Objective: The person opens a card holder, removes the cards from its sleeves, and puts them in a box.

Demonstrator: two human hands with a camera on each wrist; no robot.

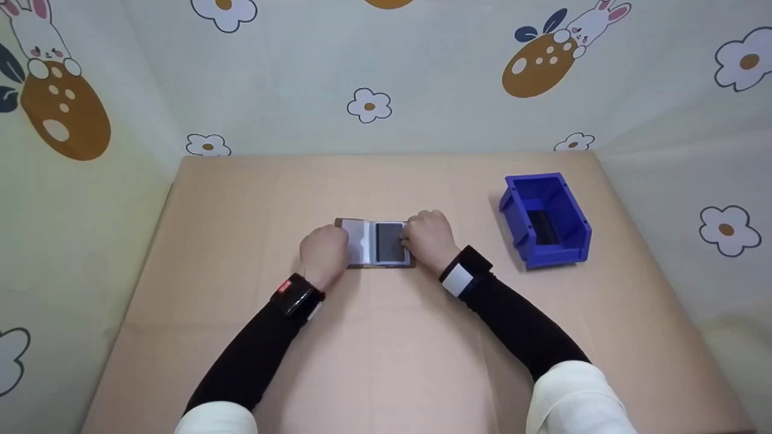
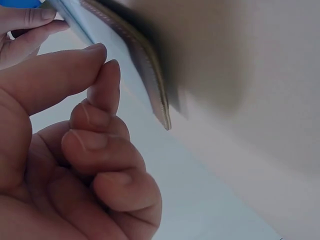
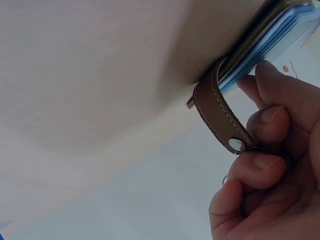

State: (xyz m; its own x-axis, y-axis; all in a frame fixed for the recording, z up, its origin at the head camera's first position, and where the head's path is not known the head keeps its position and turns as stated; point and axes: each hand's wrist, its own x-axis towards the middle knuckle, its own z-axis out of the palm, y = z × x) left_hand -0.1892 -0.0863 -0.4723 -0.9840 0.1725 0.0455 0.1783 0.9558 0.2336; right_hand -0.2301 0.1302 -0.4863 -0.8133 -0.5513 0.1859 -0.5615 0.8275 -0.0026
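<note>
A brown leather card holder (image 1: 412, 263) lies open on the table, with clear plastic sleeves inside and a dark card (image 1: 389, 242) in the right-hand one. The left hand (image 1: 324, 252) is at its left side. In the left wrist view, thumb and forefinger meet at the clear sleeve (image 2: 122, 62), the other fingers curled. At the right edge of the holder, the right hand (image 1: 430, 239) pinches the stacked sleeves (image 3: 272, 42) between thumb and forefinger. A brown strap (image 3: 212, 107) with a metal snap sticks out beside its curled fingers.
A blue plastic bin (image 1: 576, 247) stands on the right of the tan table (image 1: 241, 193), with something dark (image 1: 543, 227) inside it. Pale curtains (image 1: 289, 78) printed with flowers and rabbits rise behind and at both sides of the table.
</note>
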